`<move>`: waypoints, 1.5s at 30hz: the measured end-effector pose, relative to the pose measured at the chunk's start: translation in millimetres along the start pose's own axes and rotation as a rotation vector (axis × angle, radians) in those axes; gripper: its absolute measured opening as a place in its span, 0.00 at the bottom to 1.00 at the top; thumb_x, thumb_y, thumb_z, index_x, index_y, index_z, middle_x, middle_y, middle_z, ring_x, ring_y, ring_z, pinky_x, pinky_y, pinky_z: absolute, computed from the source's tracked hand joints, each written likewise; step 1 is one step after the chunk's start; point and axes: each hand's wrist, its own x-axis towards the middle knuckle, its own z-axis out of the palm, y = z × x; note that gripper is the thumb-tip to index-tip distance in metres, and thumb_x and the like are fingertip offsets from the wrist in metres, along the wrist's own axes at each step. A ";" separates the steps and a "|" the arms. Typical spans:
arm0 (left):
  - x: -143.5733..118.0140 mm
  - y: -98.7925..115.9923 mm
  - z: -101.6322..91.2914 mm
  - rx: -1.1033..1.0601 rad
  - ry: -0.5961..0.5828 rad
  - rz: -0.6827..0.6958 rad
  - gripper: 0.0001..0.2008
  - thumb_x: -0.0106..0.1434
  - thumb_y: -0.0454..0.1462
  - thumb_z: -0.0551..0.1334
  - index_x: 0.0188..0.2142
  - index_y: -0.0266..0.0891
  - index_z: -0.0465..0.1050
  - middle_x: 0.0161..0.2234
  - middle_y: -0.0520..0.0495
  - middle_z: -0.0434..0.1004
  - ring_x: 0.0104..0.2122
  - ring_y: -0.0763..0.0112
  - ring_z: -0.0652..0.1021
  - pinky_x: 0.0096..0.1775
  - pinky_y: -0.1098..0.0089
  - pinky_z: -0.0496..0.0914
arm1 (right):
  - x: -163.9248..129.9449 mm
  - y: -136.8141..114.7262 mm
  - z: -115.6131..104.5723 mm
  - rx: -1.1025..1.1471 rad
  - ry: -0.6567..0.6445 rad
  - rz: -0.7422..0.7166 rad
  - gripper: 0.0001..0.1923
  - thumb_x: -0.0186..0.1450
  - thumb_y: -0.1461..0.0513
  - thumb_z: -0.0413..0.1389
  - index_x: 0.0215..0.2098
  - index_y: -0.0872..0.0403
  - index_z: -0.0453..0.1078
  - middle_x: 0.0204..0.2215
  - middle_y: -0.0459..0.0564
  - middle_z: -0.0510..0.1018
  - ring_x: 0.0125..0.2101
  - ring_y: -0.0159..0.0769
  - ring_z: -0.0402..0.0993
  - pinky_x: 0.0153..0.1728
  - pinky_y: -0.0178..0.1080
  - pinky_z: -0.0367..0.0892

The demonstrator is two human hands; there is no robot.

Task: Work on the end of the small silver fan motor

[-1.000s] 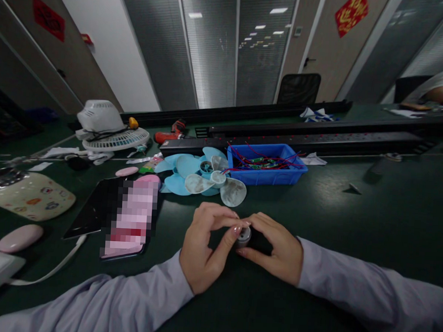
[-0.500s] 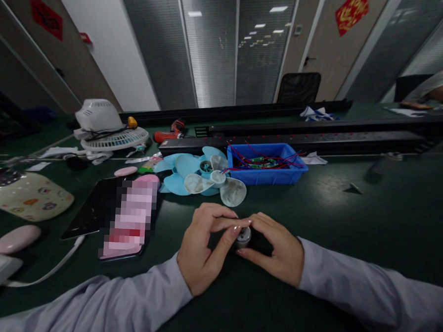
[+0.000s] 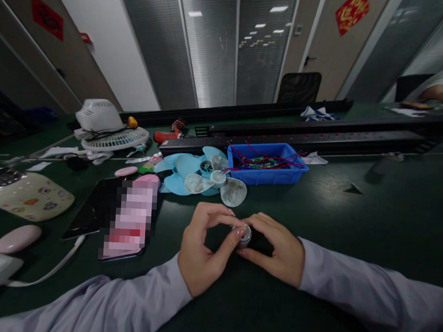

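My right hand (image 3: pixel 276 245) is closed around a small round grey metal part (image 3: pixel 246 235), which looks like a small motor, gripped between thumb and fingers low over the table. From the other side my left hand (image 3: pixel 209 252) comes in with thumb and forefinger pinched together on top of this part. Whatever sits between those left fingertips is too small and covered to make out. Just beyond both hands lies a grey-white fan blade (image 3: pixel 218 177), overlapping light blue fan blades (image 3: pixel 178 171).
A blue bin (image 3: pixel 267 176) of red-wired circuit boards stands behind the hands. To the left are a phone (image 3: pixel 129 220), a tablet (image 3: pixel 89 208) and a patterned jar (image 3: pixel 37 196). Farther back are a white fan (image 3: pixel 101 117) and a red power drill (image 3: pixel 169 133). Another person's arm (image 3: pixel 442 92) shows far right.
My left thumb and forefinger have moved slightly right and come together over the top of the metal part. My right hand has stayed nearly still around it.
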 end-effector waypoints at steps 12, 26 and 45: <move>4.2 -1.1 -9.1 0.192 -0.037 0.142 0.10 0.61 0.31 0.60 0.43 0.42 0.67 0.36 0.48 0.76 0.41 0.64 0.72 0.42 0.61 0.66 | -0.7 0.6 0.8 0.015 0.006 -0.002 0.16 0.61 0.60 0.59 0.46 0.54 0.66 0.38 0.51 0.75 0.38 0.39 0.69 0.40 0.42 0.64; 11.4 -2.7 -9.3 0.144 -0.064 0.103 0.13 0.59 0.32 0.64 0.39 0.43 0.60 0.31 0.50 0.80 0.36 0.64 0.76 0.41 0.59 0.66 | -0.5 -0.5 1.4 0.031 0.018 0.011 0.15 0.60 0.60 0.60 0.45 0.54 0.66 0.37 0.50 0.74 0.37 0.38 0.68 0.40 0.42 0.63; 12.0 1.4 -2.7 -0.076 -0.067 -0.073 0.17 0.58 0.33 0.65 0.43 0.40 0.59 0.31 0.52 0.78 0.38 0.68 0.75 0.47 0.63 0.63 | -0.4 0.5 2.3 0.039 0.021 0.004 0.14 0.60 0.61 0.60 0.44 0.55 0.66 0.36 0.49 0.74 0.37 0.38 0.67 0.39 0.41 0.61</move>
